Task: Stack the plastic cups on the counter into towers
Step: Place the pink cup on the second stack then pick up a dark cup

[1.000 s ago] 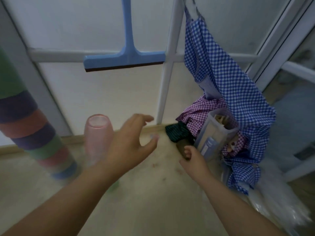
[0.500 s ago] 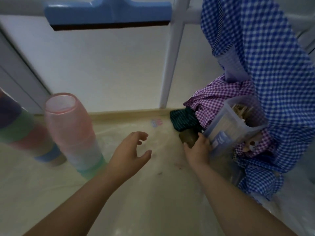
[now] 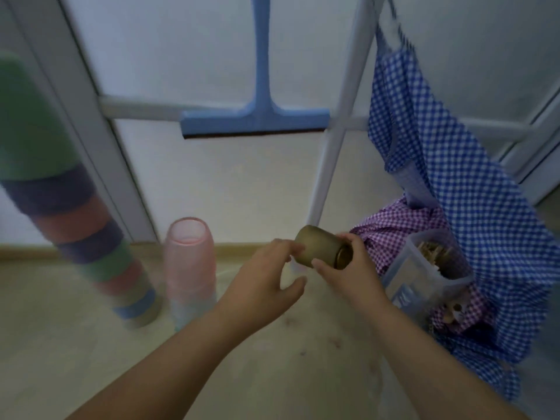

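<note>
My right hand point(image 3: 348, 271) grips a brown plastic cup point(image 3: 319, 248), tipped on its side above the counter, base pointing up-left. My left hand point(image 3: 266, 280) is open beside it, its fingertips touching the cup's base end. A short tower of translucent pink and pale cups point(image 3: 191, 268) stands upside down left of my hands. Further left leans a tall tower of green, purple, pink and blue cups point(image 3: 75, 225), blurred.
The beige counter point(image 3: 272, 359) ends at a white framed window wall. A blue squeegee point(image 3: 257, 119) hangs on the frame. At right, blue checked cloth point(image 3: 472, 207), purple checked cloth point(image 3: 403, 225) and a clear box of wooden pegs point(image 3: 424, 274) crowd the corner.
My right hand has lifted the brown cup out from beside the cloth pile. My left hand has moved right to meet it. The view has tilted up.
</note>
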Tool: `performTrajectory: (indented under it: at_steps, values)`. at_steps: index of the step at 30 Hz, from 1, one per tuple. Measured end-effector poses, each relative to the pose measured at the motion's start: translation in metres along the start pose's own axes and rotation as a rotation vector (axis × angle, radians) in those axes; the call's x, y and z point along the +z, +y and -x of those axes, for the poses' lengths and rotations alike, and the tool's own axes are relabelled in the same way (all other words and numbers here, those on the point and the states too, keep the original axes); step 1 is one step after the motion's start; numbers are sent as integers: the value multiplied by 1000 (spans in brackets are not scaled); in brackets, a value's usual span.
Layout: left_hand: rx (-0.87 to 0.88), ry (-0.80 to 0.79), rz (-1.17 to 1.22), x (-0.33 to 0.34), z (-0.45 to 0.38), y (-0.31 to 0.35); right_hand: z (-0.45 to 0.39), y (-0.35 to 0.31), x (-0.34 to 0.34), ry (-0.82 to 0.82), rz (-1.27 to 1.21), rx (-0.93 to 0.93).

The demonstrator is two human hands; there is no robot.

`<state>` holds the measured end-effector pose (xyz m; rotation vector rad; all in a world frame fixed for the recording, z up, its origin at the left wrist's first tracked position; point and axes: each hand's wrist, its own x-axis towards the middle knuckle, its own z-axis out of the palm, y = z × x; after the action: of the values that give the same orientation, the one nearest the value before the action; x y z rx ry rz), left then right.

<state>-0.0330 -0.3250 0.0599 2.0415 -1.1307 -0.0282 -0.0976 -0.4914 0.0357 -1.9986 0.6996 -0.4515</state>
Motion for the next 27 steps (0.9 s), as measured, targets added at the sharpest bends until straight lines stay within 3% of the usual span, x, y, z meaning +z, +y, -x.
performTrajectory:
  at_steps: [5,11,18,27]
  values:
    - [58,231,-70,-77,1,14,1,-84,-7,-99,-77,-161]
    - [15,322,-95,-147,26,-5,15,-151,19,-223,-27,-246]
    - [-148,382,-50,-168,63,-40,25,-173,64,-316,84,-368]
    - [-191,388,4,-171,88,-61,34,-160,96,-294,126,-274]
